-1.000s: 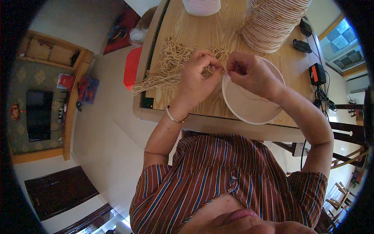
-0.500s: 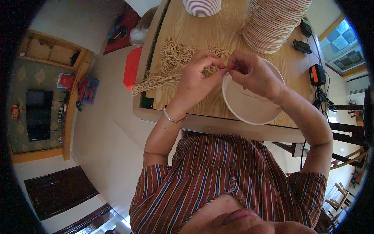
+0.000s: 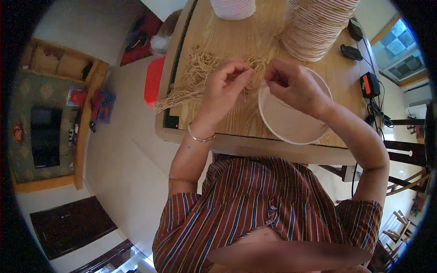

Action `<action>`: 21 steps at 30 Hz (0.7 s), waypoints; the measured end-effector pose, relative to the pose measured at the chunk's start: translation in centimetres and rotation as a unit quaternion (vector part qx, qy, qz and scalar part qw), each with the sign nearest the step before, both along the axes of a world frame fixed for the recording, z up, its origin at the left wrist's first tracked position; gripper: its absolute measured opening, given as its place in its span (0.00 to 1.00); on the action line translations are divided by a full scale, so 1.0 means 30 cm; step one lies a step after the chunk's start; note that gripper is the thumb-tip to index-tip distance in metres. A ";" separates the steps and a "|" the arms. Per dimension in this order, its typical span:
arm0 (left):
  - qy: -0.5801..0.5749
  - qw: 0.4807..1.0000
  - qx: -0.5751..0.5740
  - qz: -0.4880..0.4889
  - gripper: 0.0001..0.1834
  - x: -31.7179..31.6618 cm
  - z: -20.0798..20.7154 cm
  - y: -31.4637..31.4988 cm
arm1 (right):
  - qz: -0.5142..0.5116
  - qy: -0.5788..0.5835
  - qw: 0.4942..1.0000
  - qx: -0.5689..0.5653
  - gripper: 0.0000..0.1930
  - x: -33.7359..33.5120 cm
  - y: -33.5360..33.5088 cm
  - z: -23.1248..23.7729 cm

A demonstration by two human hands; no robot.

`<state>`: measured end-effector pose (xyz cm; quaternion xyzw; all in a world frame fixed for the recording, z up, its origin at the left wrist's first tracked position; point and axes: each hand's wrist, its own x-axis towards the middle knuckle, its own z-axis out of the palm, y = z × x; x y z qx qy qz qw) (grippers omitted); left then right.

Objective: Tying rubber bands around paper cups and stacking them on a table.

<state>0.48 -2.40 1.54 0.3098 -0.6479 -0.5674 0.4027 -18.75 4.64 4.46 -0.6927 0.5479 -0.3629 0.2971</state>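
Stool, red [image 3: 154,82], stands on the floor beyond the left edge of the desk [image 3: 266,34]. Just inside that edge, toward the front corner, lies tan cord [image 3: 198,73], its far part a loose tangle and its near end a straighter bunch reaching over the edge. Lying on this side, it seems placed for easy reach of the left hand [image 3: 224,88].

That hand hangs in front of the tangle, thumb and forefinger curled toward each other at the tips; whether a strand lies between them I cannot tell. At the far edge, out of the way of both hands, is a short white stack [image 3: 233,9].

The right hand [image 3: 298,88] is a little apart from the left, its fingers bunched as for a fine pinch, perhaps because cord is so thin, though what they grip is hidden. It hangs over the left rim of a white tub [image 3: 293,125], which sits at the front edge, mouth up, probably to be close to the body. Behind it rises a tall stack [image 3: 318,32], strands down its side. Black adapters [image 3: 371,85] line the right edge, well apart from the cord.
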 end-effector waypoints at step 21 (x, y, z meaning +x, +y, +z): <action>-0.039 0.998 0.012 -0.051 0.03 0.014 0.002 0.024 | -0.020 0.109 0.993 -0.035 0.10 -0.028 0.051 -0.027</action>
